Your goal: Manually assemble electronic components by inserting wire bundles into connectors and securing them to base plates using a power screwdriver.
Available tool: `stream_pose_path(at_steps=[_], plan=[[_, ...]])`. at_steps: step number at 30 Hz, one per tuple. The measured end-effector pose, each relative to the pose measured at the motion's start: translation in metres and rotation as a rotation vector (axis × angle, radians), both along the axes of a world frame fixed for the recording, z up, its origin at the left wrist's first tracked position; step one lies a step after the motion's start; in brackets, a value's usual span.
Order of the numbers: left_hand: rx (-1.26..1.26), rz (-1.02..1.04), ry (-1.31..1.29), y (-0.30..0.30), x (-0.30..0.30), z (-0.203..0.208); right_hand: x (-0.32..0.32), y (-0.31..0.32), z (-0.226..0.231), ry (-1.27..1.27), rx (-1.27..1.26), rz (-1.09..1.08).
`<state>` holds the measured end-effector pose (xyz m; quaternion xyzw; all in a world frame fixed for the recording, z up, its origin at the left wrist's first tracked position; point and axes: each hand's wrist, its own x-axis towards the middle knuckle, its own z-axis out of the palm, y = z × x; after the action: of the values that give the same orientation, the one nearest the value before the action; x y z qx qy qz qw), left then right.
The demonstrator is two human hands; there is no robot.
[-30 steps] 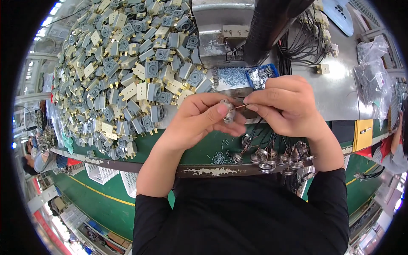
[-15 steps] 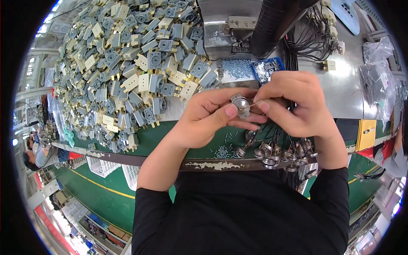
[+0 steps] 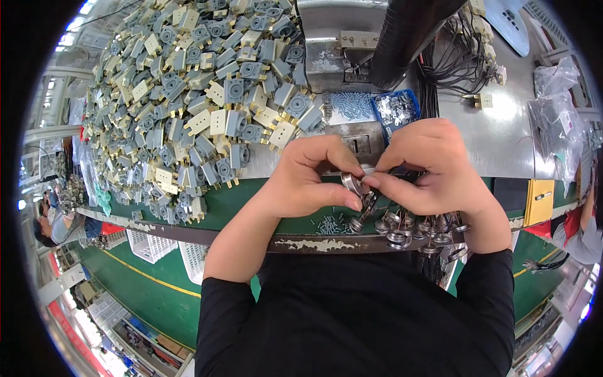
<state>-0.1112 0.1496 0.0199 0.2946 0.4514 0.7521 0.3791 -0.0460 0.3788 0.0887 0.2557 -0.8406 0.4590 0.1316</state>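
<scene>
Round metal part (image 3: 353, 183) was held near the worktop's (image 3: 502, 147) front edge.
The left hand (image 3: 301, 179) pinched it; the right hand (image 3: 433, 166) pinched beside it, on what I couldn't tell. A loose pinch could have dropped it among the little screws (image 3: 331, 225).

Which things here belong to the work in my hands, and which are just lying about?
Seemingly in the work:
round metal part, in the left hand; right hand fingertips close by
similar metal parts at the bench edge
grey-and-cream blocks, possibly

Seemingly lying about:
yellow folder-like item
clear plastic bag
</scene>
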Motion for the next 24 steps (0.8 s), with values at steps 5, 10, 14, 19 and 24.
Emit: stream_pose_path(at_steps=[5, 10, 14, 19, 24], plan=[[-0.016, 0.370, 0.601, 0.009, -0.003, -0.004, -0.001, -0.003, -0.007, 0.248, 0.174, -0.066], [0.079, 0.419, 0.683, 0.009, -0.002, 0.003, -0.003, -0.005, -0.004, 0.227, 0.110, -0.078], [-0.158, 0.374, 0.751, 0.003, 0.000, 0.024, -0.002, -0.007, -0.001, 0.208, 0.065, -0.135], [-0.107, 0.582, 1.066, 0.007, -0.011, 0.018, 0.006, -0.006, 0.014, -0.151, 0.004, -0.052], [-0.182, 0.857, 1.138, 0.021, -0.010, 0.012, 0.000, -0.001, 0.000, -0.184, -0.074, -0.007]])
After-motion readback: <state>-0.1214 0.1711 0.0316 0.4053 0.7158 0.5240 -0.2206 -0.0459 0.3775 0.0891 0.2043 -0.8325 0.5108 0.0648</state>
